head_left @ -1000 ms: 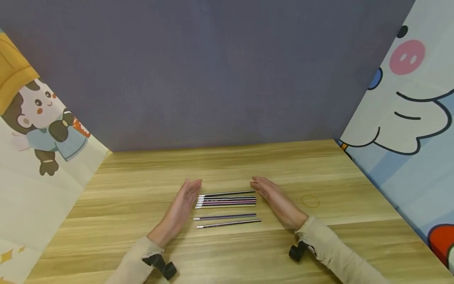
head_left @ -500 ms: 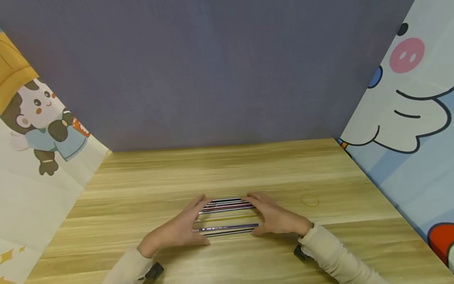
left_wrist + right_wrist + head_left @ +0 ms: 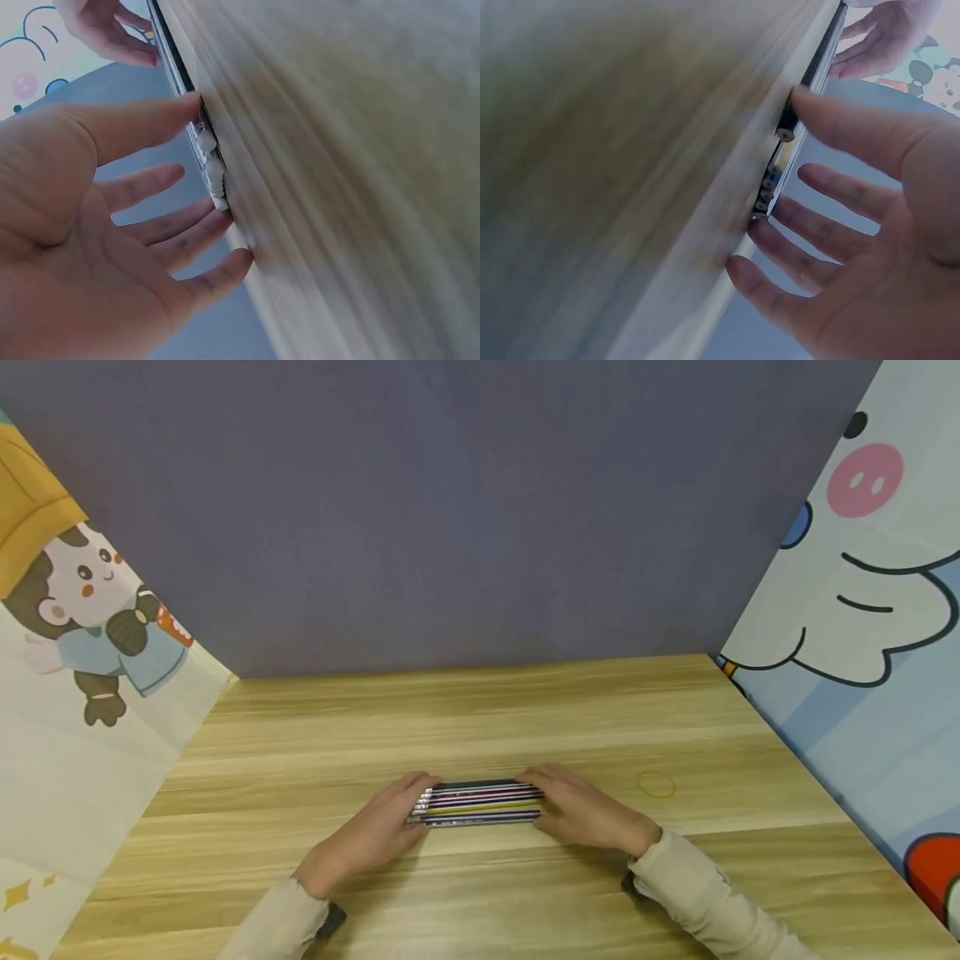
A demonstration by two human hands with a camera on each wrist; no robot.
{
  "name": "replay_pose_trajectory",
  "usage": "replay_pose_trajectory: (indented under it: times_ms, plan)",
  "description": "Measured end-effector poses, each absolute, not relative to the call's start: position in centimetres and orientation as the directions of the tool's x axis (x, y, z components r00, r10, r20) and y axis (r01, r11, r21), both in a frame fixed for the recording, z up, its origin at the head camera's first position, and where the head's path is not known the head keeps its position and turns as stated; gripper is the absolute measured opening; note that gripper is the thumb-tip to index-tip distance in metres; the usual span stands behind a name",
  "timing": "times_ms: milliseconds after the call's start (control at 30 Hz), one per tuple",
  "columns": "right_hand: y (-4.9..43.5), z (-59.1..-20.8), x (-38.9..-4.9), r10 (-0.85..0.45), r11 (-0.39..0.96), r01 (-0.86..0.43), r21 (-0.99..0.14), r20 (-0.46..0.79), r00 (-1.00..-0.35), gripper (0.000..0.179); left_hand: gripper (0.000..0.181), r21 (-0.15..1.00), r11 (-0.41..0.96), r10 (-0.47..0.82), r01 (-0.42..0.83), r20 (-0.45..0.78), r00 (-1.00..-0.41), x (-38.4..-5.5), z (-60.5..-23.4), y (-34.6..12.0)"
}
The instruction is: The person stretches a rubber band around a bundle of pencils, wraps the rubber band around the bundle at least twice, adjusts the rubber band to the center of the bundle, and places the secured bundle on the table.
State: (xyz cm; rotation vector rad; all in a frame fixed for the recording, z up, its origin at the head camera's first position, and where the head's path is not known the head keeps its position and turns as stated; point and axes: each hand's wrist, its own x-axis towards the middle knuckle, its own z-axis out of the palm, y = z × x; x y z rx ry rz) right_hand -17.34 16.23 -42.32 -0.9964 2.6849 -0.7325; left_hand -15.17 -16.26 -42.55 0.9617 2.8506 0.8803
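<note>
A row of several pencils (image 3: 483,800) lies side by side on the wooden table, mostly dark-striped with one yellow. Their white erasers (image 3: 213,169) point left, and their unsharpened ends (image 3: 765,191) point right. At the eraser end my left hand (image 3: 367,835) holds the row between thumb and fingers, thumb on the near side and fingertips on the far side. My right hand (image 3: 592,810) does likewise at the other end. The near pencils sit slightly apart from the rest. Fingers hide parts of the far edge.
To the right of my right hand a thin yellow rubber band (image 3: 656,783) lies on the wooden table (image 3: 465,718). A grey panel (image 3: 465,527) stands behind the table, and cartoon-printed panels flank it left (image 3: 97,793) and right (image 3: 885,635).
Both hands, first flat beside the ends, came around the pencils. The spread row has closed together, the near pencils moving away from me toward the others. The rubber band stayed put.
</note>
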Motion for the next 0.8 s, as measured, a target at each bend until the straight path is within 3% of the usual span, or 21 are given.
replay_pose_trajectory:
  times_ms: [267,433,600,800]
  plan:
    - [16.1,-42.4,-17.5,-0.636,0.682,-0.583,-0.442,0.035,-0.771,0.054,0.056,0.484,0.672,0.542,0.560,0.192,-0.818,-15.1,-42.5,-16.2]
    - [16.7,-42.4,-16.8,-0.592,0.668,-0.527,-0.526,0.054,-0.804,0.062,0.064,0.713,0.619,0.421,0.330,0.054,-0.906,-14.6,-42.2,-16.2]
    - [16.9,-42.8,-16.0,-0.484,0.522,-0.302,-0.798,0.014,-0.875,0.071,0.066,0.917,0.398,0.274,0.023,-0.095,-0.957,-13.9,-42.0,-16.0]
    - [15.8,-43.6,-16.1,-0.265,0.195,0.062,-0.979,-0.113,-0.958,0.068,0.070,0.978,0.191,0.173,-0.082,-0.116,-0.978,-13.9,-43.0,-14.5]
